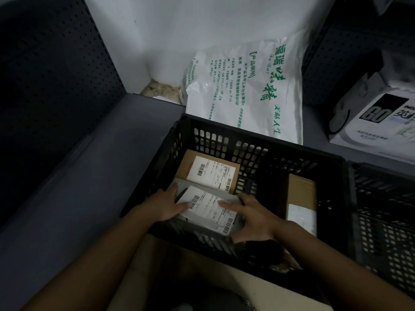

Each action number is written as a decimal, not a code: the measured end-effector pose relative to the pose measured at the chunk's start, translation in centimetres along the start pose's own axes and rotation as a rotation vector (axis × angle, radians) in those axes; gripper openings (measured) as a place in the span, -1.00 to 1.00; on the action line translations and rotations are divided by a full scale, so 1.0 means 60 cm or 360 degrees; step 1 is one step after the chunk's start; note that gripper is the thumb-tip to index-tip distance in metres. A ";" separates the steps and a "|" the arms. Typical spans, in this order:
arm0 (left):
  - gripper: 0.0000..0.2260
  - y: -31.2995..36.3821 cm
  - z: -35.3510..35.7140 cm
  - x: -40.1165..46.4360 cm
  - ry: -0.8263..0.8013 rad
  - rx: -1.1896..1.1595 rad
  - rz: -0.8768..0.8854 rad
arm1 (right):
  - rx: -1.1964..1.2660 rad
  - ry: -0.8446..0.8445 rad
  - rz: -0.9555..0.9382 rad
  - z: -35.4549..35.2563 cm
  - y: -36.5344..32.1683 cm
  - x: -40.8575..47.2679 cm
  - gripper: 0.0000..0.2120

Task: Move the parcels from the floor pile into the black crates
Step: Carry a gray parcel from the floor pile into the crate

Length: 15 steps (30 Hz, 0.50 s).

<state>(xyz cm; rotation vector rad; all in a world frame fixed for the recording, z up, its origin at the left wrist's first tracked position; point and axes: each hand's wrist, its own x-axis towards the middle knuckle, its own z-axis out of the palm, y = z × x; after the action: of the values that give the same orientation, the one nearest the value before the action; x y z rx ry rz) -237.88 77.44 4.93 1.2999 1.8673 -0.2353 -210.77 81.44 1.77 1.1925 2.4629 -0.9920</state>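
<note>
Both hands are down inside the black crate (247,140), working on one grey parcel (211,212) with a white shipping label. The left hand (167,206) lies flat along the parcel's left edge, fingers straight and reaching onto the label. The right hand (252,215) is spread wide over the parcel's right side, index finger stretched across the label and thumb hooked down around the near corner (so more pressing than pinching, as far as I can see). The parcel sits tilted in the near-left part of the crate, leaning against the near wall.

Just behind that parcel, still in the crate, there's a brown cardboard parcel (208,169) lying flat with its own barcode label facing up; the grey one overlaps its near edge. On the right side of the crate a taller brown box (301,196) stands against the wall, with a pale label low on it.

A second black crate (381,221) stands right up against the first one on its right. Behind the crate a big white plastic bag (244,86) with green printing leans at the wall. To the right of that bag sits a white carton (377,122) with a black logo patch. Left of the crate it's dark perforated panel (56,70) and a grey shelf surface (74,176).
</note>
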 end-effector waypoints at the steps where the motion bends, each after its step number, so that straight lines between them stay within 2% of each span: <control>1: -0.16 -0.002 0.001 0.005 -0.0006 0.0016 -0.0016 | 0.0015 0.0001 0.0002 0.005 0.004 0.003 -0.09; 5: -0.11 -0.001 0.007 0.013 -0.0063 0.0008 -0.0040 | 0.0029 -0.0018 -0.0014 0.026 0.021 0.007 -0.16; 7: -0.13 -0.005 0.018 0.018 -0.0115 -0.0051 -0.0089 | -0.0019 0.0106 -0.0073 0.038 0.015 0.014 -0.30; 8: -0.16 -0.008 0.025 0.022 -0.0138 -0.0081 -0.0135 | -0.0090 0.0168 -0.0065 0.046 0.014 0.017 -0.30; 10: -0.12 -0.009 0.040 0.032 -0.0176 -0.0068 -0.0243 | -0.0110 0.0112 -0.0132 0.075 0.027 0.023 -0.14; 11: -0.07 -0.008 0.046 0.038 -0.0185 -0.0051 -0.0294 | -0.0065 0.0107 -0.0066 0.081 0.027 0.028 -0.08; 13: -0.02 0.001 0.050 0.042 -0.0160 -0.0062 -0.0351 | -0.0111 0.0109 -0.0020 0.099 0.045 0.037 -0.07; 15: 0.02 0.005 0.057 0.052 -0.0123 -0.0106 -0.0357 | -0.0150 0.0092 -0.0037 0.106 0.045 0.036 -0.15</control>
<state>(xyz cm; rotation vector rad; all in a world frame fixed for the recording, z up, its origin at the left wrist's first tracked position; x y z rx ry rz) -236.21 77.80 0.59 1.0225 1.9375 -0.3332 -210.60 79.73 -5.25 1.1809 2.5426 -0.8486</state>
